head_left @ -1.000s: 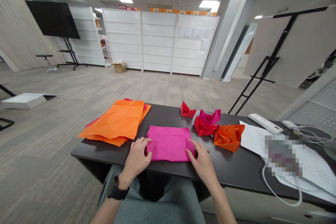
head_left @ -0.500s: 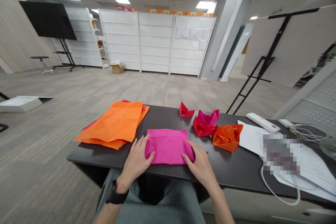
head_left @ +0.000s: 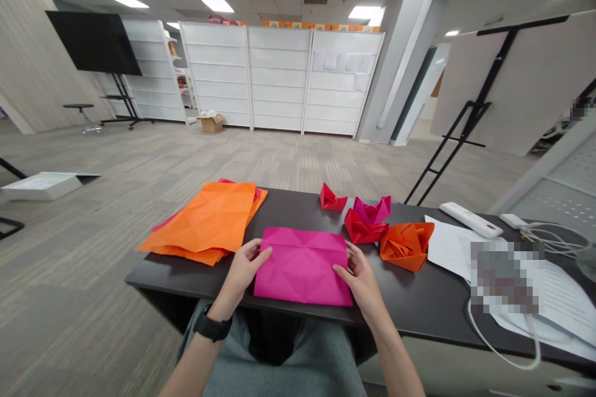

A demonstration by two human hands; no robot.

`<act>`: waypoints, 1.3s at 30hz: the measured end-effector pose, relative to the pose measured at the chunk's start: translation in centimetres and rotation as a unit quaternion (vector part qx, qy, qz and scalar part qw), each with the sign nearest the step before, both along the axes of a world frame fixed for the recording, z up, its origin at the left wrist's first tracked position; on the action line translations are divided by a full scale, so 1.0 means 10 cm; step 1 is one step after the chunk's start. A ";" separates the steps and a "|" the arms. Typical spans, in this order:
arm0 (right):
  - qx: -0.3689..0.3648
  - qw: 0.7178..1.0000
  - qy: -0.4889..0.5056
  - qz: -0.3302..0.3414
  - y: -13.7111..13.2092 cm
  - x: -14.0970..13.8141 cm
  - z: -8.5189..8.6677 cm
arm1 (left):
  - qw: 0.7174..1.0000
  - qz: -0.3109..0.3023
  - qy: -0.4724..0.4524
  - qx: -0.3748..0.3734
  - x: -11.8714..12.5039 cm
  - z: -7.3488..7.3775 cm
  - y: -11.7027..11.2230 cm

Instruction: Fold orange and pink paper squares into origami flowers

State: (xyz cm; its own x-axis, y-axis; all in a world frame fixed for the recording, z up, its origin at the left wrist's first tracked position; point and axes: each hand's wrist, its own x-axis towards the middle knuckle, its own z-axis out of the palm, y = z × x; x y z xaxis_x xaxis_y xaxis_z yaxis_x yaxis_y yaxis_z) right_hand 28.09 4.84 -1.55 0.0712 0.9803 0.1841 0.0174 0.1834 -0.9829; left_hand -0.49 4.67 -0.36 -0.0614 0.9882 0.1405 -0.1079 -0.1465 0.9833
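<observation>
A creased magenta sheet of paper [head_left: 302, 270] lies in front of me at the near edge of the dark desk [head_left: 298, 198]. My left hand [head_left: 246, 267] pinches its left edge, thumb on top and fingers curled behind. At the opposite edge my right hand [head_left: 361, 276] grips the paper the same way. To the left is a stack of orange paper [head_left: 205, 220] with some red sheets showing under it. On the right stand folded paper pieces: a small red one [head_left: 332, 198], a red one [head_left: 362, 228], a magenta one [head_left: 377, 209] and an orange one [head_left: 407, 247].
White printed sheets [head_left: 449, 248] lie at the right, partly under a blurred-out object with a white cable [head_left: 512, 360]. Behind them are a white power strip [head_left: 470, 219] and a coiled cable [head_left: 556, 239]. A black stand [head_left: 470, 118] rises beyond the desk.
Both hands have shifted from lying on the magenta paper to gripping its side edges. The paper now looks wider and taller, with more creases showing. The view has tilted slightly.
</observation>
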 end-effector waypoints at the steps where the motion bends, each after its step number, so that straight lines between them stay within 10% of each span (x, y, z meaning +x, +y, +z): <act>1: -0.004 1.000 -0.014 0.008 -0.01 0.00 0.01 | 1.000 0.010 0.001 -0.003 0.00 -0.02 0.03; 39: -0.028 0.999 -0.020 0.009 -0.01 -0.05 0.04 | 0.998 0.052 -0.019 -0.008 -0.03 -0.09 0.02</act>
